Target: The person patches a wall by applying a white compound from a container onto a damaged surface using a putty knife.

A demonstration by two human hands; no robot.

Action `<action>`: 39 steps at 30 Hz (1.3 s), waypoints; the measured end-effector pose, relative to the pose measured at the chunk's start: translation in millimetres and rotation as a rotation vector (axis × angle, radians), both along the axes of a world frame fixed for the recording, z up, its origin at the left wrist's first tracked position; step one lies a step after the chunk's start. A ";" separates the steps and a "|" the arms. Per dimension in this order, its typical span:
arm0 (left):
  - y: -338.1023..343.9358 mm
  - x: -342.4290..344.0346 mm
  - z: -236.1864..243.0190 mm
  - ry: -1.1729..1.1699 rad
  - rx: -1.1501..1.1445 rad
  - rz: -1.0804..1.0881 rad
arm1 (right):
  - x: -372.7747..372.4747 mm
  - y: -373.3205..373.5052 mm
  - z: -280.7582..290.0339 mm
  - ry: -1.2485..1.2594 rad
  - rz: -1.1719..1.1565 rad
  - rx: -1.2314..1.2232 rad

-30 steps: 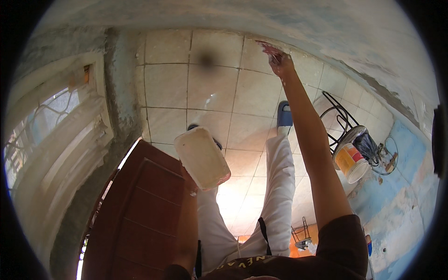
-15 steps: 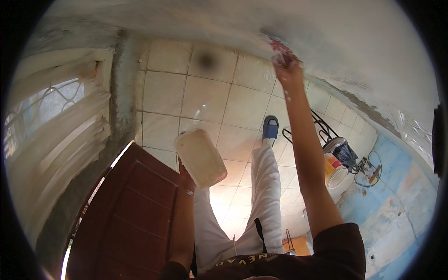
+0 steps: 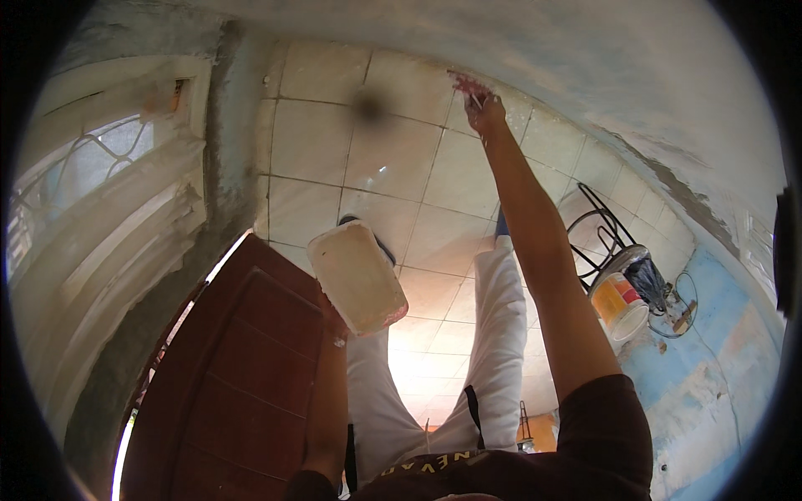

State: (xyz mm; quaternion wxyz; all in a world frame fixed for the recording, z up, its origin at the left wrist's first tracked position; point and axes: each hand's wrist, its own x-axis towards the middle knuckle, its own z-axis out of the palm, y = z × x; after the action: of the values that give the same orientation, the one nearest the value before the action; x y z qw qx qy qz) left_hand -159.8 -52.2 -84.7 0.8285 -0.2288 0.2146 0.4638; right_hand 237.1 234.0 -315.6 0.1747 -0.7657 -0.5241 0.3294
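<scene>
Matt plastic-looking tray [image 3: 357,278], glossy floor tiles [image 3: 307,146] (catching light), rough wall [image 3: 706,380], wood-like door [image 3: 238,376]

Single head view, left unit of a head-worn fisheye pair; upright, unmirrored. Looks down from above the dark shirt [image 3: 576,476], which fills the bottom edge, past white trousers [image 3: 499,326] to the tiled floor [image 3: 393,163] mid-frame. Pale wall [image 3: 501,37] arcs across the top; window [image 3: 113,154] toward left rim, blue-patched wall [image 3: 685,376] lower right. Shirt closest to lens, pale rectangular container [image 3: 357,278] mid-depth, right hand [image 3: 484,113] farther out. Black rim in corners, straight lines bowed.
</scene>
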 end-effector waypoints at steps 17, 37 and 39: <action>-4.0 19.1 9.1 0.313 -0.128 0.013 | 32.6 -26.4 348.2 1.057 -0.789 0.632; -30.7 84.2 -4.8 0.460 -0.149 -0.045 | 78.1 45.4 84.4 1.604 -1.026 0.212; -29.9 91.0 9.7 0.466 -0.141 -0.044 | 74.4 33.0 141.7 1.631 -0.956 0.200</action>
State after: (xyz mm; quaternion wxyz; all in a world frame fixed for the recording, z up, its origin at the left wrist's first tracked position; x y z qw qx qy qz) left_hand -68.8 -82.1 -75.0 0.7485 -0.1680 0.4365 0.4700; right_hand 311.5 267.0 -173.9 0.6677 -0.4147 0.1026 0.6096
